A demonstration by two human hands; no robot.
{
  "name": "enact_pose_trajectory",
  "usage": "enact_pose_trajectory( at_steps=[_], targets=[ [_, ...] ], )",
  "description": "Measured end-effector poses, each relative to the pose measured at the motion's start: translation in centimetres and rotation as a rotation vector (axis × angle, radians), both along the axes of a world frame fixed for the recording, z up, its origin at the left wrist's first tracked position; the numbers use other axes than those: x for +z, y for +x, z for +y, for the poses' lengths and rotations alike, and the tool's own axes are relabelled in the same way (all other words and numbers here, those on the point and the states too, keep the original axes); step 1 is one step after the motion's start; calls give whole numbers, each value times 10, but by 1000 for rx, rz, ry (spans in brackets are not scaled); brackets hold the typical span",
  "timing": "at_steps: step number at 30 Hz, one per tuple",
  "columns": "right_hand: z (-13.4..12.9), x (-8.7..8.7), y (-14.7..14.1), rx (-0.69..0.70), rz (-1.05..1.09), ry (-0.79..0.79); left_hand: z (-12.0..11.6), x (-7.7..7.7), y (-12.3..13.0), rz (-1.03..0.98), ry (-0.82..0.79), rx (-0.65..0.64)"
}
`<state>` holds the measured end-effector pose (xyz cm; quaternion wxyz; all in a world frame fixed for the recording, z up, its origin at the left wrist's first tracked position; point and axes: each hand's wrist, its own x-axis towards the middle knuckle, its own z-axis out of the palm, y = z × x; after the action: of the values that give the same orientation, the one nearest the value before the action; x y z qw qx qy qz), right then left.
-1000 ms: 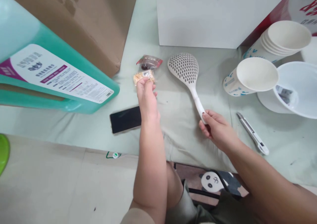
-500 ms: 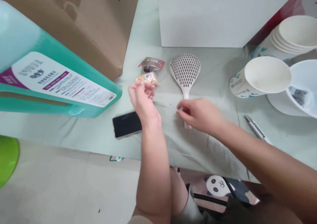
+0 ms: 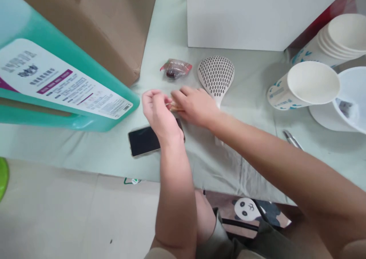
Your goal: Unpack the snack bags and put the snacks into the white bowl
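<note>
A small wrapped snack [image 3: 176, 108], mostly covered by fingers, is between my two hands above the cloth. My left hand [image 3: 160, 112] is closed on its left end, fingers curled. From the right, my right hand [image 3: 197, 104] grips the other side of it. Beneath my left wrist lies a dark-screened phone [image 3: 143, 141], partly hidden. Behind my hands a red-and-clear packet [image 3: 176, 69] with something dark inside rests on the table. A pale skimmer [image 3: 216, 76] lies just beyond my right hand, its handle partly covered by my forearm.
A large green-liquid jug [image 3: 71, 83] and a cardboard box [image 3: 114, 30] stand at left. At the back is a white box [image 3: 237, 18]. Paper cups [image 3: 311, 81], a white bowl [image 3: 323, 118] and a pen [image 3: 292, 140] are at right. The table edge runs in front.
My right hand has left the skimmer's handle and moved left to meet my left hand. The wrapped snack has come off the table and is between my fingers.
</note>
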<state>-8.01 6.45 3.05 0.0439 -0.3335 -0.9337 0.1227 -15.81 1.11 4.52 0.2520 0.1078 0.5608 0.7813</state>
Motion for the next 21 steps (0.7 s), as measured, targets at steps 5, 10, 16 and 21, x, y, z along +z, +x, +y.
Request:
enact_pose_trajectory(
  at_steps=[5, 10, 16, 21],
  targets=[
    [-49, -3, 94, -142, 385, 14, -5, 3, 16, 30, 29, -354],
    [-93, -1, 178, -432, 742, 88, -15, 12, 69, 106, 39, -1031],
    [-115, -20, 234, -546, 868, 123, -33, 3, 148, 173, -115, -1526],
    [-114, -23, 280, -519, 696, 184, -22, -13, 171, 53, -175, -1363]
  ],
)
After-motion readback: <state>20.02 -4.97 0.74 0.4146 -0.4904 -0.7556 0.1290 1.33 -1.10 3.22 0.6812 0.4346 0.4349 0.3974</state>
